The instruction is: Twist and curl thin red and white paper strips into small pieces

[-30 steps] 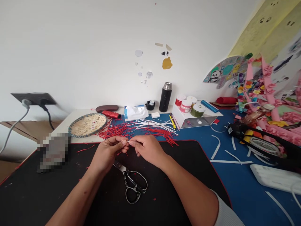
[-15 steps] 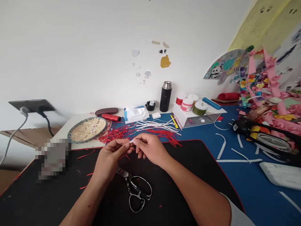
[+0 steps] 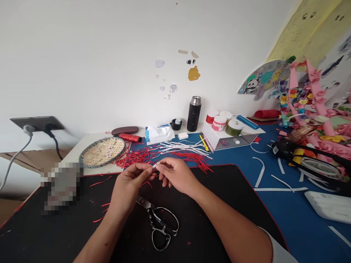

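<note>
Both hands meet over the black mat [image 3: 214, 212], pinching a small white strip [image 3: 154, 165] between thumbs and fingertips. My left hand [image 3: 131, 182] grips its near end, and my right hand [image 3: 175, 174] has the other end, so most of the strip is hidden. Below the hands lies a pair of scissors [image 3: 161, 226], its blades partly behind my left wrist. Just beyond my fingers are a bundle of red cords [image 3: 139, 155] and a bunch of white strips [image 3: 183, 148]. A few red cord pieces [image 3: 101, 180] are scattered left of my left hand.
A woven basket [image 3: 102, 151] and a red thread spool [image 3: 131, 138] stand at the back left. Behind are a black flask [image 3: 194, 115] and paint jars on a white box [image 3: 233, 140]. Loose white strips [image 3: 281, 189] and a black-framed object [image 3: 315, 164] lie right.
The hands keep their pinch on the white strip with slight finger movement; less of the strip shows between them now. The view has shifted slightly.
</note>
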Tool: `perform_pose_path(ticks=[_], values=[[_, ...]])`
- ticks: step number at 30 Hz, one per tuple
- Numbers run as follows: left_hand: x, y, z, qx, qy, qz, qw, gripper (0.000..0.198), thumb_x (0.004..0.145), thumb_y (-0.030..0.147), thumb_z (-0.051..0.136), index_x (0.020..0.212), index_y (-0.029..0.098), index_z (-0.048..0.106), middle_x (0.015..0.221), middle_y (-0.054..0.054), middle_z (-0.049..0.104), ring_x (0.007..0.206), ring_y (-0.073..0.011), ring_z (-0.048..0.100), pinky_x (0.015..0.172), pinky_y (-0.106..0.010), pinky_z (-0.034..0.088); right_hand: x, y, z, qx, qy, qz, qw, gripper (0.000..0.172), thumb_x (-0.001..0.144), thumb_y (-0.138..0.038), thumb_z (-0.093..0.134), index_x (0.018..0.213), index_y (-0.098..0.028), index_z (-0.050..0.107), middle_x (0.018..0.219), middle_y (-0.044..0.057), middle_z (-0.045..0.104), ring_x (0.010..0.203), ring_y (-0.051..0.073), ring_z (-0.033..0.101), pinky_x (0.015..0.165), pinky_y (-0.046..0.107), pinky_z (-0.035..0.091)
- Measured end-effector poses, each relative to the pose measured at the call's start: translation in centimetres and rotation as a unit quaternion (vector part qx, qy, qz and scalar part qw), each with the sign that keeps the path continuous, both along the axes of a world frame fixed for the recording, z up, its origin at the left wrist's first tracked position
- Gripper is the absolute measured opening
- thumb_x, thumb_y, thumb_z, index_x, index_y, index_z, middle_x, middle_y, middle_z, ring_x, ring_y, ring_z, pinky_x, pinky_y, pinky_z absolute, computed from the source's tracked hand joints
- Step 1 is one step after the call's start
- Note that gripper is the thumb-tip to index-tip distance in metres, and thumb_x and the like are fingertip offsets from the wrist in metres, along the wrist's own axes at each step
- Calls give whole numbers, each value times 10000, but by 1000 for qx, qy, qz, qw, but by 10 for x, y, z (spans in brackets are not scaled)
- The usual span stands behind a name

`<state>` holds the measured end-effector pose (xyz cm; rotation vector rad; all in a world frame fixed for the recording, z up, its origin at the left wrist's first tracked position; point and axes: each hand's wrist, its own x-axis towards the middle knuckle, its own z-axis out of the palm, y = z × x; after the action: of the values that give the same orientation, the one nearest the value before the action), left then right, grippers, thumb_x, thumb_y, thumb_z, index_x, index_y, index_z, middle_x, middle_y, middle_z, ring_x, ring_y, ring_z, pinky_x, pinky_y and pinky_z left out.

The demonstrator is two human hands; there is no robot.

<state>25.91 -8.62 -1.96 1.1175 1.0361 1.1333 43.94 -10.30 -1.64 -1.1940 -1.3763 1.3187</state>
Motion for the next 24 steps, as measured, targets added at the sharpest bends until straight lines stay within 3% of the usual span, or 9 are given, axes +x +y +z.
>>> perform_pose_path(ticks=[8, 12, 16, 20, 24], values=[[3, -5, 6, 15, 60, -16, 998, 367, 656, 483, 949, 821, 192, 799, 759, -45, 803, 718, -204, 758, 722, -297, 594, 0, 1, 1, -12, 0, -6, 1000, 175, 1026, -313, 598, 935, -185, 674, 685, -21, 640, 511, 100, 626, 424, 183, 411], [3, -4, 5, 22, 82, -3, 996, 364, 656, 489, 939, 822, 194, 807, 758, -49, 810, 697, -205, 757, 693, -295, 592, 0, 0, -2, 34, -72, -20, 997, 178, 1023, -312, 601, 940, -193, 704, 651, -26, 646, 546, 114, 643, 512, 209, 454], [2, -2, 4, -7, 54, 7, 998, 404, 585, 488, 978, 791, 182, 813, 762, -53, 813, 670, -187, 746, 679, -278, 599, 1, -2, -1, 107, -152, -39, 982, 211, 1025, -305, 609, 901, -192, 737, 582, -40, 644, 543, 109, 624, 585, 218, 447], [2, 0, 2, -52, 0, 8, 999, 470, 510, 499, 1014, 775, 164, 819, 733, -63, 805, 648, -176, 728, 629, -258, 595, 1, -4, 3, 105, -160, -39, 981, 246, 1024, -310, 622, 846, -189, 742, 543, -48, 633, 514, 98, 583, 557, 212, 408], [2, 2, -2, -34, -3, 12, 999, 452, 521, 482, 1021, 771, 167, 816, 740, -53, 801, 673, -183, 738, 670, -271, 604, 0, -3, 3, 74, -135, -32, 988, 224, 1027, -277, 611, 869, -185, 741, 559, -43, 629, 518, 99, 587, 555, 208, 428]])
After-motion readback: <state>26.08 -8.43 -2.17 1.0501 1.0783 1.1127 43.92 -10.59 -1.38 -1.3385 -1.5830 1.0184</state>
